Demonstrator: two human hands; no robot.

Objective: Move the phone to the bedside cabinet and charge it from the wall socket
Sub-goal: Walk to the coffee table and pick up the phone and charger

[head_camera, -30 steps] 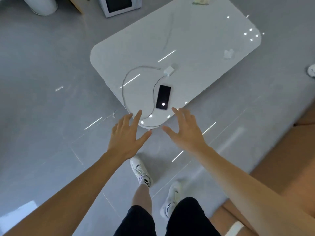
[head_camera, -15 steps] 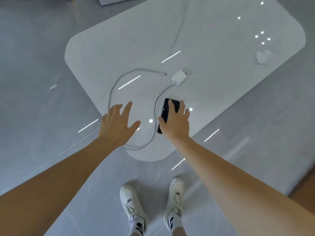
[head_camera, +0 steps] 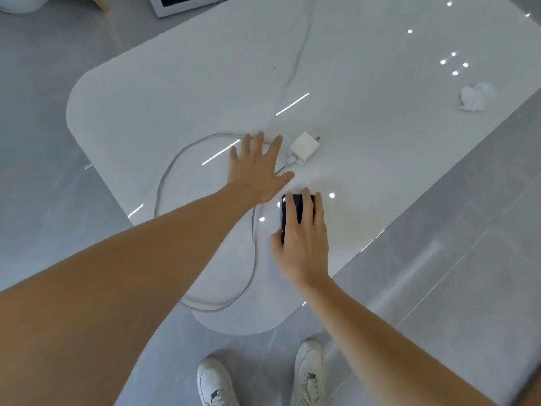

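A black phone (head_camera: 295,205) lies flat on the glossy white table (head_camera: 366,159). My right hand (head_camera: 304,238) rests on top of it, fingers curled over its far end and thumb along its left side, covering most of it. A white charger plug (head_camera: 304,148) lies a little beyond, with its white cable (head_camera: 164,189) looping left and back toward the near table edge. My left hand (head_camera: 257,168) hovers spread open just left of the plug, over the cable's end, holding nothing.
A crumpled white tissue (head_camera: 475,96) lies at the table's far right. A second thin cable (head_camera: 298,54) runs toward the far edge. A white-framed screen (head_camera: 187,2) stands on the grey floor beyond. My white shoes (head_camera: 307,373) are below the table's near corner.
My left hand has travelled forward from the cable loop to beside the charger plug. My right hand has stayed on the phone, closing more over it. The view has moved nearer the table.
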